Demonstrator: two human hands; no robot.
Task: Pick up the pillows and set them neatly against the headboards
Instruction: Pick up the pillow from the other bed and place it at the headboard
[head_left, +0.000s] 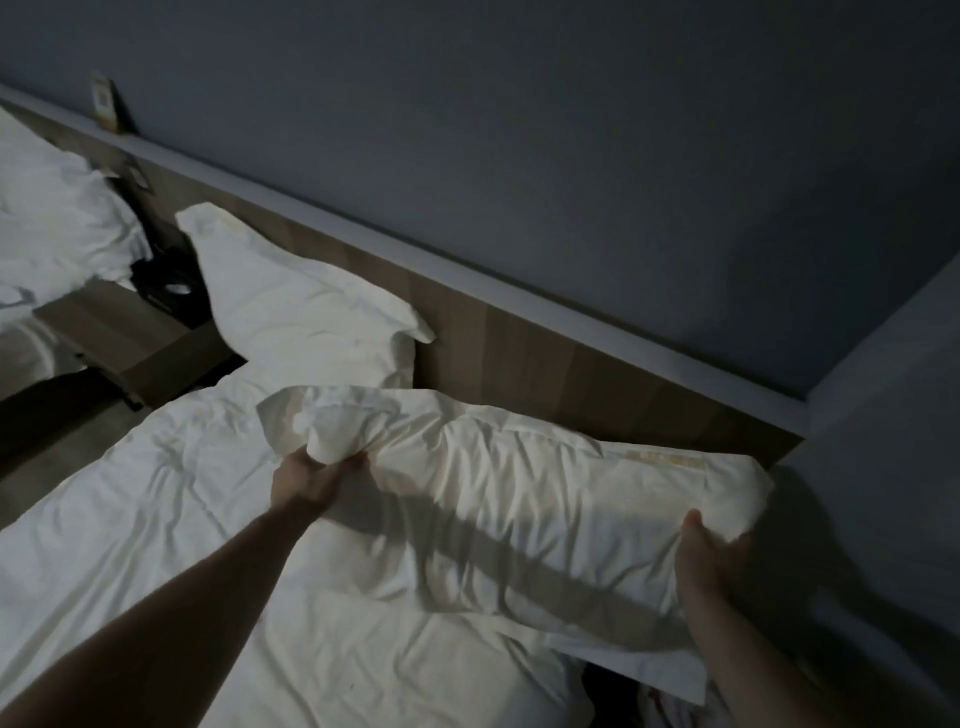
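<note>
The room is dim, and a person leans over the bed (156, 519) with both bare arms stretched out. Between the hands hangs a long white pillow (519, 499), its case rumpled and creased, with a faint yellowish stain along the upper edge near the right end. It is held lengthwise, lifted above the white duvet, close in front of the wooden headboard (545, 353) but not resting against it. The left hand (306, 483) has its fingers clenched around a bunched corner of the case, so the fabric twists into a knot above the knuckles. The right hand (711, 551) grips the other end, fingers closed over the pillow's lower corner, and a loose flap of the case trails down below it.

A second pillow (301, 301), also white and wrinkled, leans upright against the headboard to the left, its corner poking out at the right. Further left, a nightstand (119, 322) stands between this bed and a neighbouring bed, where another white pillow (47, 208) lies.
</note>
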